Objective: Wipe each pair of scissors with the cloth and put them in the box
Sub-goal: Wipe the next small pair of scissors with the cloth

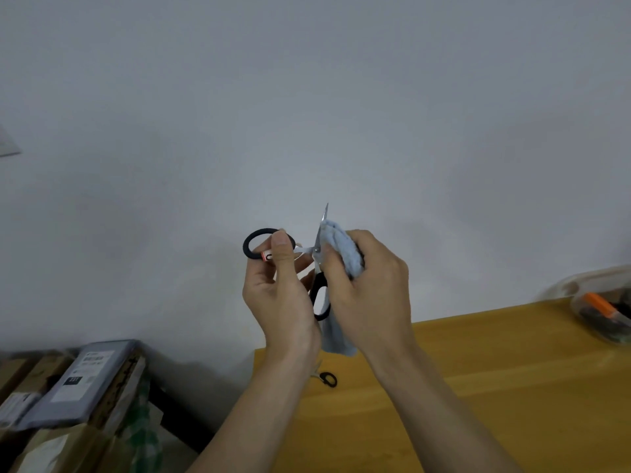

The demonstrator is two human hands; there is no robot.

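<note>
Left hand point(280, 295): raised in front of the wall, thumb and fingers curled round one black handle loop of the scissors point(269, 247) — the pair is spread wide, this loop out to the left.
Right hand point(368, 288): fingers closed round the cloth point(343, 250), pressing the bunched part against the upright blade; a tail of cloth hangs down below the hands.
Scissors: held in the air between both hands, above the near edge of the table point(478, 387). One blade points up, its tip clear of the cloth; the second handle loop sits low, between the two wrists.
Step in hand: wiping this pair's blade, by my reading — the cloth covers the blade's lower part only, so the tip looks not yet wiped.
Box point(601, 308): clear, at the table's far right edge, well apart from the hands. Dark items and something orange lie in it; whether they are scissors I cannot tell.
Left to do: another small pair point(326, 377) lies on the table below the hands, partly hidden by the left forearm. The held pair is not boxed yet.
</note>
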